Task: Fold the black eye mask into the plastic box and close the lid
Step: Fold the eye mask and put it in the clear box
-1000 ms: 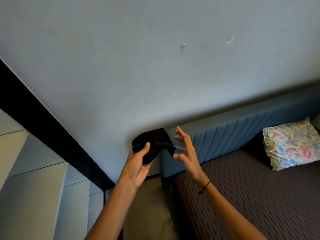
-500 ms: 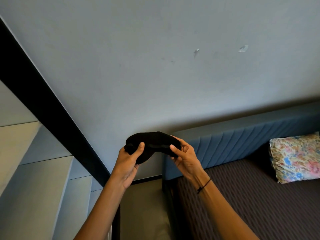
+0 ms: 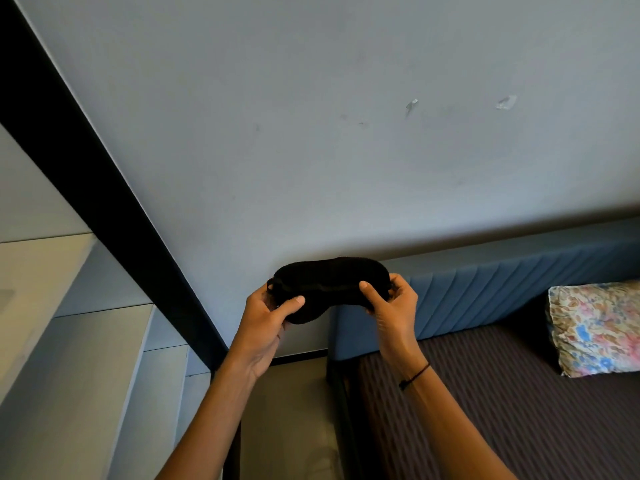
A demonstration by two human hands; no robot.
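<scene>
Pinching with thumb on the near face and fingers curled behind, the left hand (image 3: pixel 263 327) grips the left end of the black eye mask (image 3: pixel 329 282); the right hand (image 3: pixel 393 306) grips the right end likewise. Mask: matte black, soft, oval, spread open, strap visible near the left end. Long axis runs left-right, roughly level. Held in mid-air before the wall (image 3: pixel 311 133), above the headboard (image 3: pixel 502 292) corner.

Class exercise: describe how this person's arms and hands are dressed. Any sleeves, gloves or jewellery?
Both forearms are bare, with no sleeves in view. The left hand and right hand wear no gloves or visible rings. A thin black cord bracelet circles the right wrist.
</scene>
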